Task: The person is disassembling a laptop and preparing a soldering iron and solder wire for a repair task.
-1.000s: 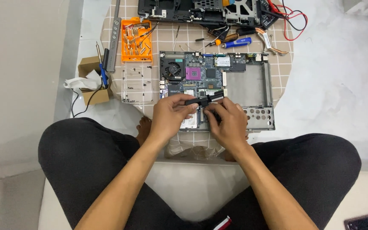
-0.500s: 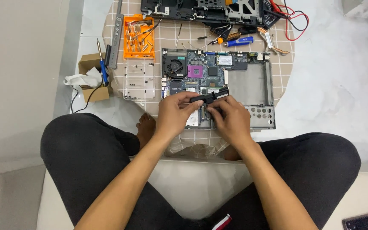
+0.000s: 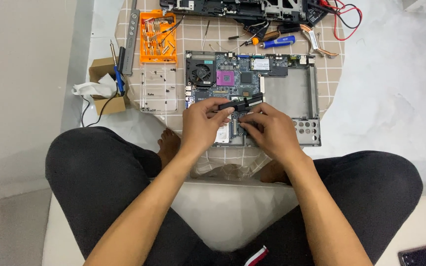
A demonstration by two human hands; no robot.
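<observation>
An opened laptop base (image 3: 292,93) with its motherboard, a black fan (image 3: 201,72) and a pink processor socket (image 3: 225,77) lies on a checked cloth in front of me. My left hand (image 3: 203,123) and my right hand (image 3: 267,130) are together over the board's near edge. Both pinch a long black bar-shaped part (image 3: 240,104) held a little above the board, the left at its left end, the right nearer the middle.
An orange parts tray (image 3: 159,37) and a clear screw tray (image 3: 159,91) sit left of the laptop. A cardboard box (image 3: 107,86) holds a blue-handled tool. Screwdrivers (image 3: 277,42), red wires (image 3: 343,19) and another black chassis (image 3: 237,7) lie beyond. A dark phone (image 3: 425,255) is at bottom right.
Both hands stay closed on the black part over the board's near edge; the part has tilted slightly and the view has shifted a little.
</observation>
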